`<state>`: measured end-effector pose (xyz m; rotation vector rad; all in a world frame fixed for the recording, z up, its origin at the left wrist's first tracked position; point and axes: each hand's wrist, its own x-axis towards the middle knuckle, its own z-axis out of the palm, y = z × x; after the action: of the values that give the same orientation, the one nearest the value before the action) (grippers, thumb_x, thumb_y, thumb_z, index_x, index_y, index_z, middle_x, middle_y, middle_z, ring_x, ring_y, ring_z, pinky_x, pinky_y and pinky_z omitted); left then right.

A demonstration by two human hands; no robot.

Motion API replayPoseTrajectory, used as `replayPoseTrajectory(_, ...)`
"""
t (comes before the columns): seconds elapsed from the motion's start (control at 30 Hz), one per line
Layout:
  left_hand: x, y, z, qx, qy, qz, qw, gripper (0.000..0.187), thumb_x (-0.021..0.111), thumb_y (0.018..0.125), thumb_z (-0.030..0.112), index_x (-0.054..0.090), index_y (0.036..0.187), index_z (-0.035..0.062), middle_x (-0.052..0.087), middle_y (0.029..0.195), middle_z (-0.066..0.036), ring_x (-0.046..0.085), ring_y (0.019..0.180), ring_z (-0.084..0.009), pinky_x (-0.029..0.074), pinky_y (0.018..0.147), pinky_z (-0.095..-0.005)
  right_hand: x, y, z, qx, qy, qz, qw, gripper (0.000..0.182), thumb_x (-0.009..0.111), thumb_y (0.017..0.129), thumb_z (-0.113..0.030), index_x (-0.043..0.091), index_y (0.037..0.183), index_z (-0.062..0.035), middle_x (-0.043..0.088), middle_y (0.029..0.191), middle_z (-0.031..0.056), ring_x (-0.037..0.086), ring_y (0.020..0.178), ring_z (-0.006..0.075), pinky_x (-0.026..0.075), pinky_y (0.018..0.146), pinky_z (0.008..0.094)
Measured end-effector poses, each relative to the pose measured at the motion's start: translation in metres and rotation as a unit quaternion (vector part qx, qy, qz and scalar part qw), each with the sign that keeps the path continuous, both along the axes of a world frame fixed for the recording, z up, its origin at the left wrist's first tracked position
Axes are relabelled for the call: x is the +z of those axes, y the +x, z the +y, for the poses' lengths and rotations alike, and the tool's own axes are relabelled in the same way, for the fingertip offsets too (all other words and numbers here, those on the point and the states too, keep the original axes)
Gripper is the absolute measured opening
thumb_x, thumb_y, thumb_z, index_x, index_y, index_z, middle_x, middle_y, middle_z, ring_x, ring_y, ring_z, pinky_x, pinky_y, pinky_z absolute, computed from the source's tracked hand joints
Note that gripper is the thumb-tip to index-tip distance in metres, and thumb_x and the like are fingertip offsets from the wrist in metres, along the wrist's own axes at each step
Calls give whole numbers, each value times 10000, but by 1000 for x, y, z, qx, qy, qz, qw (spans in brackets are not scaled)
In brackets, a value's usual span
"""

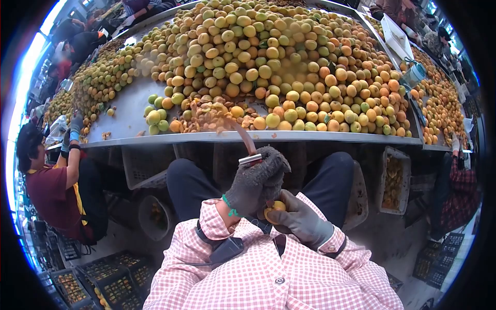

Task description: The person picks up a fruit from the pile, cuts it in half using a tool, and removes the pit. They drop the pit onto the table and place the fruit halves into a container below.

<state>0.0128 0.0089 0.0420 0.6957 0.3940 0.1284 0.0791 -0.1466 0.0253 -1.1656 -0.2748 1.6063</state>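
A small yellow apricot (275, 207) is gripped in the gloved right hand (297, 217), fingers wrapped round it from below so the fruit is steadied just above the lap. The gloved left hand (256, 181) is closed around the handle of a knife (243, 138), whose curved blade is pointed up and away from the body, towards the worktop's (129, 116) front edge. Both hands are held close together over the knees, below the worktop's level. A great heap of apricots (268, 57), green, yellow and orange, is piled on the metal worktop, with cut pieces (204, 119) gathered near the front edge. A crate (395, 181) of fruit is hung beneath the rim, to the right. A seated co-worker (51, 186) is seen at the left, one gloved hand raised to the worktop.
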Motion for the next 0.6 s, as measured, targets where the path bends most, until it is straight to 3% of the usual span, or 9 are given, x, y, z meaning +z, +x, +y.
replayPoseTrajectory(0.13,-6,-3,-5,2,32,-13,999,198,580,927,273,578,896,78,423,604,41,344,463,-43,271,417,-188,-21,-9,0,-5,75,-94,993,362,601,905,-180,428,1182,-23,575,935,61,581,812,193,476,752,308)
replayPoseTrajectory(0.2,-9,-3,-5,0,38,-15,999,201,581,927,274,578,895,75,427,608,39,348,462,-45,276,416,-189,-36,-18,3,-61,182,-322,927,356,598,890,-80,415,1191,-25,579,1002,78,550,763,126,461,669,246)
replayPoseTrajectory(0.23,-12,-1,-7,43,55,-38,997,211,582,926,280,577,892,72,428,602,35,356,457,-49,280,411,-193,-35,-19,3,-59,182,-322,927,356,598,890,-80,415,1191,-25,579,1002,78,550,763,126,461,669,246)
replayPoseTrajectory(0.3,-16,1,-10,87,72,-61,992,221,582,926,287,576,889,69,430,597,32,363,452,-54,284,406,-197,-29,-19,4,-68,186,-436,878,336,568,887,-55,409,1178,3,579,984,126,585,824,195,476,741,302)
replayPoseTrajectory(0.43,-23,5,-10,130,-49,-32,990,232,556,939,293,569,895,66,393,566,38,354,430,-64,271,390,-211,-38,-20,6,-94,175,-435,878,339,560,897,-90,407,1187,-3,564,964,160,595,847,226,469,750,299)
replayPoseTrajectory(0.5,-29,9,-8,139,-80,-25,987,232,546,944,292,566,898,66,373,554,42,343,418,-65,265,383,-216,-51,-18,9,-107,196,-558,799,355,548,912,-130,399,1206,1,566,944,170,602,825,256,476,722,313)
replayPoseTrajectory(0.53,-31,12,-7,142,-93,-35,985,230,537,949,289,563,897,66,358,548,48,324,406,-62,259,380,-218,-52,-15,11,-107,196,-559,798,355,548,912,-130,399,1206,1,566,944,170,602,825,256,476,722,313)
replayPoseTrajectory(0.6,-32,16,-5,146,-107,-46,982,229,529,953,285,560,896,66,343,542,55,306,393,-60,252,376,-219,-53,-7,17,-90,208,-648,727,381,557,920,-207,417,1204,5,568,952,176,604,794,287,482,685,329)
